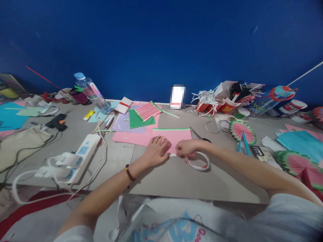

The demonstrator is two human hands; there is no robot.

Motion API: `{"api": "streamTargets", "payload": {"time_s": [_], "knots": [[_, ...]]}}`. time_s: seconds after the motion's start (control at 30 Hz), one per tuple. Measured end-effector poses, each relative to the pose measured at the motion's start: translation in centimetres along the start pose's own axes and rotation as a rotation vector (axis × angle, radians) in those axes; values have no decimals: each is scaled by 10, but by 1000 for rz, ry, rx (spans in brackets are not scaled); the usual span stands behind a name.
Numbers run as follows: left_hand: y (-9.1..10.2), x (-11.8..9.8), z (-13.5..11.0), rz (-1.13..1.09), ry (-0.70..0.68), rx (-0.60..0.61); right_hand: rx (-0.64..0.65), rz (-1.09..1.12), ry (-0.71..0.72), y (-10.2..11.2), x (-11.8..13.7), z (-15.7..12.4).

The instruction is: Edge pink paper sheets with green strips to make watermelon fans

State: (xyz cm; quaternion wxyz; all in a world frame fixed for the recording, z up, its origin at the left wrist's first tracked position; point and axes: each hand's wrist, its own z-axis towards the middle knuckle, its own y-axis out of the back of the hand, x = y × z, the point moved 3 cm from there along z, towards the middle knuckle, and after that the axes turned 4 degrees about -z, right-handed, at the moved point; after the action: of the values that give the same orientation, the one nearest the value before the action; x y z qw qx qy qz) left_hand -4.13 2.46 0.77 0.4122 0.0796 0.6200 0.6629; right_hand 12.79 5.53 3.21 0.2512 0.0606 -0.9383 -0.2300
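1. Your left hand (156,150): knuckles up, fingers curled down onto the near-left corner of the pink sheet (176,136). Can't tell whether it pinches the paper or only presses it. There's a bead bracelet (130,173) on that wrist.
2. Your right hand (185,148): closed up, fingertips tucked in at the sheet's near edge, pinching it there. A thin white strip (173,155) shows along that edge between your two hands.
3. The pink sheet lies flat on the desk (176,181), centre, directly ahead of you, with a green band along its far edge.
4. Tape roll (198,161): flat on the desk, just beside your right wrist. Can't tell if they touch.
5. Scissors (202,137): just beyond your right wrist, at the sheet's right edge.
6. Farther back: pleated pink paper (148,111) lying on a green sheet (136,121), with a purple sheet (122,123) beside it.
7. Left side: power strip (84,151) with plugs in it, glue gun (57,122) beyond, and a water bottle (92,92) tilted near the blue wall.
8. Right side: pink-green paper fan (242,131), and red cups (210,105) stuffed with white strips.
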Motion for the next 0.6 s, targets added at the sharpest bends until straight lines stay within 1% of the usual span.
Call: {"api": "streamTargets", "payload": {"time_s": [0.37,0.6], "knots": [[-4,2,-2,-12,-12,-32,-10,-9,-2,0,0,0],[-4,2,-1,-14,-7,-27,-9,-48,11,1,-2,2]]}}
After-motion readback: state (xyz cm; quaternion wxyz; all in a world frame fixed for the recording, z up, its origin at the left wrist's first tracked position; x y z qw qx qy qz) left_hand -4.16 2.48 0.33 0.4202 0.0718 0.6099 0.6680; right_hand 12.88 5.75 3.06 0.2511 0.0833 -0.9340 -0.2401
